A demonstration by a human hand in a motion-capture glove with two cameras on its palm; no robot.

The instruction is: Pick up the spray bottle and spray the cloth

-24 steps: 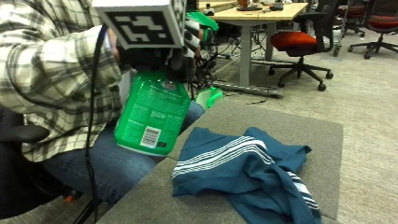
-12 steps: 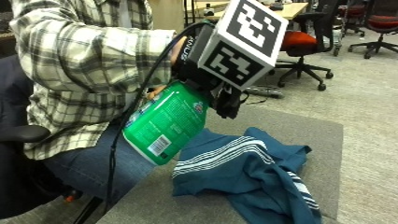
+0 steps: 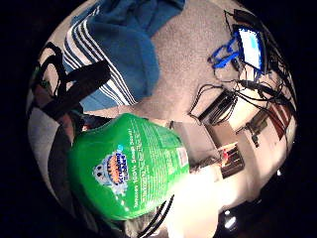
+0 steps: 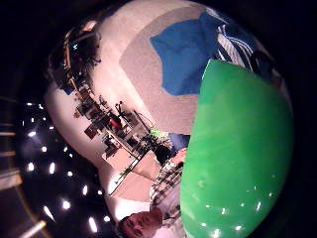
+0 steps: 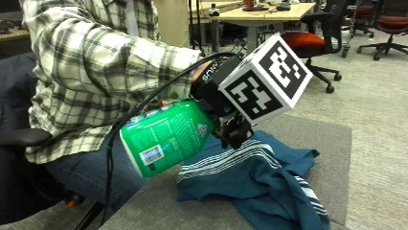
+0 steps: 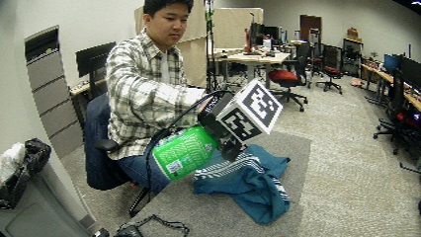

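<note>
A big green spray bottle [image 5: 167, 141] hangs tilted almost flat above the table's left edge, its base toward the person and its head toward the cloth. My gloved right hand [image 5: 231, 130] grips the bottle's neck, with the fingers curled round it just above the cloth. The nozzle is hidden behind the hand. A dark blue cloth with white stripes [image 5: 258, 178] lies crumpled on the grey table [image 5: 322, 139]. The wide outside view shows the bottle [image 6: 184, 150] and cloth [image 6: 253, 182] alike. Both palm views are filled by the bottle [image 3: 131, 166] [image 4: 237, 153], with the cloth [image 3: 119, 49] [image 4: 185, 54] beyond.
The seated person's legs and chair press against the table's left side. Black cables and a small device [image 6: 135, 228] lie at the table's near end. Office chairs [image 5: 312, 45] and a desk [image 5: 267, 12] stand behind on the carpet.
The bottle has tipped from upright to nearly flat. My hand has swung right and down, bringing the bottle's head over the striped edge of the cloth.
</note>
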